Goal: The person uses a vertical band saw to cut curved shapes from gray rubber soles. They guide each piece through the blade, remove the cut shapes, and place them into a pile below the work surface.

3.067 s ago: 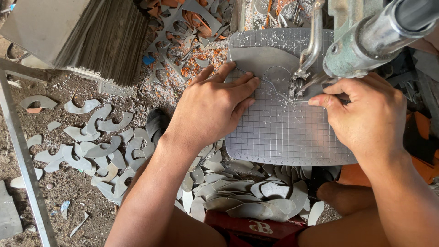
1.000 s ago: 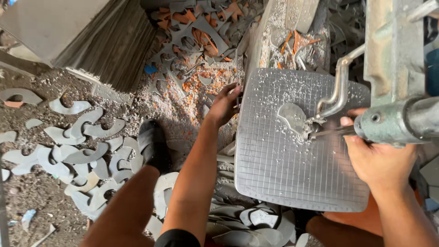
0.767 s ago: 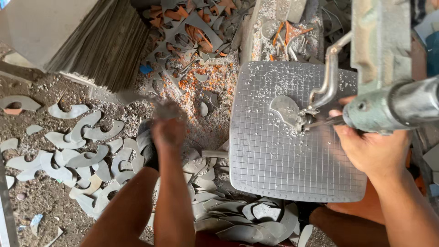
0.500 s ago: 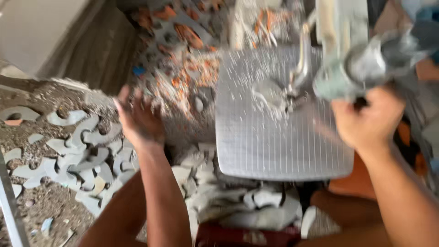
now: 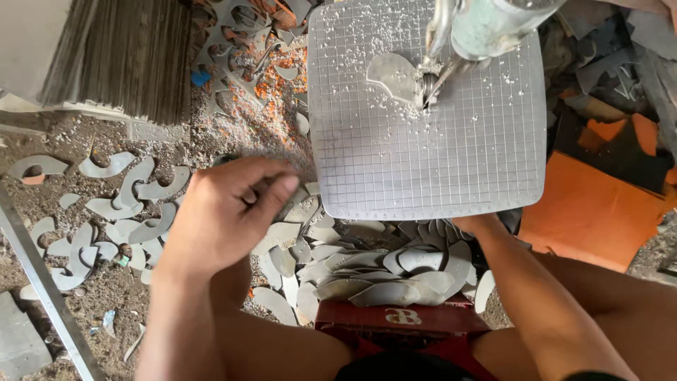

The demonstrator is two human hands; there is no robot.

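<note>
My left hand hovers over the dirt floor just left of a grey gridded metal work plate; its fingers are curled in and I see nothing in them. My right forearm reaches up under the plate's near edge, which hides the hand. A flat grey heart-like cut piece lies on the plate against the thin blade of a green-grey machine head, with pale chips strewn around it.
Curved grey offcuts are heaped below the plate on a red crate; more lie scattered on the floor at left. A stack of thin sheets stands top left, orange sheets right, a metal bar lower left.
My left hand left the plate, swung out over the floor pieces with fingers spread, and is now curled. My right hand dropped from the machine to below the plate. The view shifted.
</note>
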